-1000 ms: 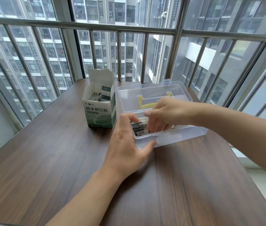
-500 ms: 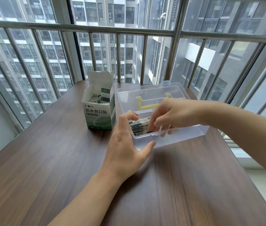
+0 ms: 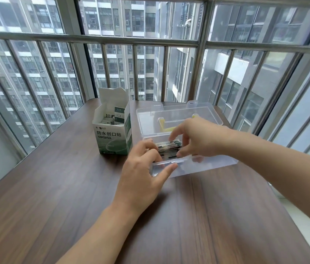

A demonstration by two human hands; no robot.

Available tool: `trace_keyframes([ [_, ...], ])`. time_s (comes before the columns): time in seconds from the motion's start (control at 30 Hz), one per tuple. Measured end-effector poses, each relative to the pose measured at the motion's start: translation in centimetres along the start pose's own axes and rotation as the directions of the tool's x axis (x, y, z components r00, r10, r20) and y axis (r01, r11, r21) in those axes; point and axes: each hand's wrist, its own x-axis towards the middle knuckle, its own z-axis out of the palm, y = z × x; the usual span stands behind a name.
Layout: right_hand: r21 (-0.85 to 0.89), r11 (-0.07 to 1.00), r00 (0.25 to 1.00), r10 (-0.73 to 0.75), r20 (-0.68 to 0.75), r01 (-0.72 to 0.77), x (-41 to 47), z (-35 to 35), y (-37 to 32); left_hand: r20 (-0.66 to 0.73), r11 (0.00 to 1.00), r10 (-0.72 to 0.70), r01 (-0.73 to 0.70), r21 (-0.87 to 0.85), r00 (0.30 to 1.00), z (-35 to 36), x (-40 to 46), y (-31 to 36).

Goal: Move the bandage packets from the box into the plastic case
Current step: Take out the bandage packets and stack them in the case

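Observation:
A clear plastic case lies open on the wooden table, its lid tipped back with a yellow handle behind it. A stack of bandage packets stands on edge in the case's left end. My right hand pinches the stack from the right, thumb in front and fingers behind. My left hand holds the case's left end, its fingers against the stack and its thumb on the front wall. The white and green bandage box stands open to the left of the case, with more packets inside.
The dark wooden table runs up to a metal window railing at the back and left. Its right edge drops off close beside the case.
My left hand's fingers have moved further over the case rim, onto the stack's left side. My right hand stays on the packets, having shifted only slightly.

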Motion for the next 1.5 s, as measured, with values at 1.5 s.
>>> trace_keyframes([
  [1.5,-0.317,0.916,0.967,-0.255,0.019,0.248,2.5,1.3,-1.9,0.041,1.000,-0.007,0.007,0.010,0.999,-0.1,0.0,0.0],
])
